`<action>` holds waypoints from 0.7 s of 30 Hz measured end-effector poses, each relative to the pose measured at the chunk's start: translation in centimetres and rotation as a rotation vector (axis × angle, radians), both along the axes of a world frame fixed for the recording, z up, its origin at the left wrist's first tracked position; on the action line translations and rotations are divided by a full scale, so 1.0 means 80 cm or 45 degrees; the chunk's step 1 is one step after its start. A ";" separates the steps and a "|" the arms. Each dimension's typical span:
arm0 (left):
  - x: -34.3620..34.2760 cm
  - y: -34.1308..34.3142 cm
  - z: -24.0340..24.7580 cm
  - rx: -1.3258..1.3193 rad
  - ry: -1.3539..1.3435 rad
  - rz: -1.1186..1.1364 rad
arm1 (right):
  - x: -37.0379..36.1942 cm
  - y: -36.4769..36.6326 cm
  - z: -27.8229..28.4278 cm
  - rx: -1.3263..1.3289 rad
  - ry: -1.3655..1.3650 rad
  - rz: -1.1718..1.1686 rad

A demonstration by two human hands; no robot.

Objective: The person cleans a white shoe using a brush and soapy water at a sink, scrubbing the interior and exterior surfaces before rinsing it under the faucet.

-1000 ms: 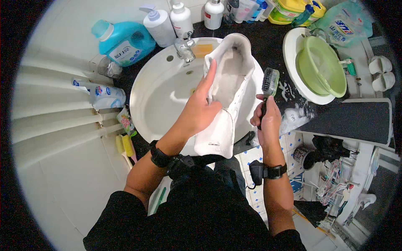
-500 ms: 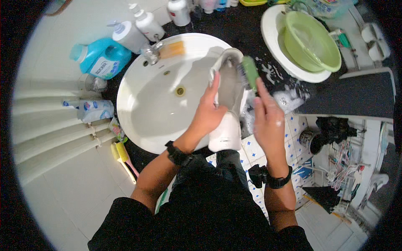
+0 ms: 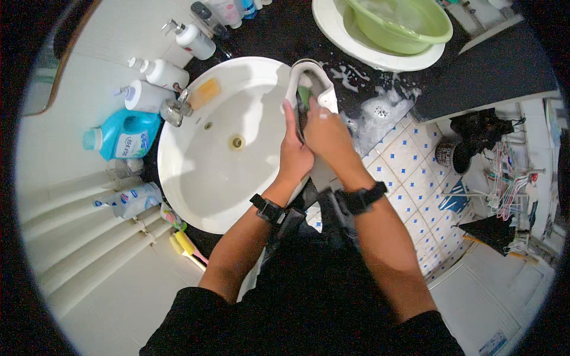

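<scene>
A white shoe (image 3: 323,83) is held at the right rim of the white sink (image 3: 199,178), its opening facing up. My left hand (image 3: 295,157) grips the shoe's left side, thumb along the collar. A green scrub brush (image 3: 304,94) is in my right hand (image 3: 331,133), which reaches into the shoe's opening. The bristles are hidden inside the shoe, and my hands and forearms cover much of its lower part.
A tap (image 3: 176,111) and yellow soap bar (image 3: 206,93) are at the sink's upper left. Bottles surround a blue detergent jug (image 3: 129,135). Suds (image 3: 380,110) lie on the black counter (image 3: 493,74). A green basin (image 3: 409,37) rests at far right. Two brushes (image 3: 189,246) lie lower left.
My right hand has brought the green brush left, from beside the shoe into its opening. The shoe has shifted slightly left, still in my left hand. The view has turned.
</scene>
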State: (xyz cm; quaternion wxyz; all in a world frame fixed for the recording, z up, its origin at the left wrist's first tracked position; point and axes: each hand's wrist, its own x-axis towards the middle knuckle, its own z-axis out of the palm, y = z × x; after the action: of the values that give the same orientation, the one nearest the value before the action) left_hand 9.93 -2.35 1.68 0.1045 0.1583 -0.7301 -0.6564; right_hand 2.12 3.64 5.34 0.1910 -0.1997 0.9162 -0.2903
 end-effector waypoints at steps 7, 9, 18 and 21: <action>-0.016 0.001 -0.025 0.002 0.007 0.029 | -0.015 -0.028 -0.017 -0.108 0.061 -0.175; -0.009 -0.004 -0.015 -0.295 -0.191 0.030 | -0.007 -0.003 -0.016 -0.109 0.083 -0.150; -0.020 0.000 -0.010 -0.347 0.014 -0.030 | -0.015 0.000 -0.035 -0.071 0.196 -0.035; -0.019 -0.012 -0.014 -0.461 0.156 0.011 | 0.011 0.016 -0.009 0.068 0.045 0.083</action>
State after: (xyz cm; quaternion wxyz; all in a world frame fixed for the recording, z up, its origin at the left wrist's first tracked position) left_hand 8.44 -3.34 0.59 0.1786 0.0998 -0.8279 -0.5222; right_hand 3.03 4.95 4.64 0.1895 -0.2294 0.9198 -0.2557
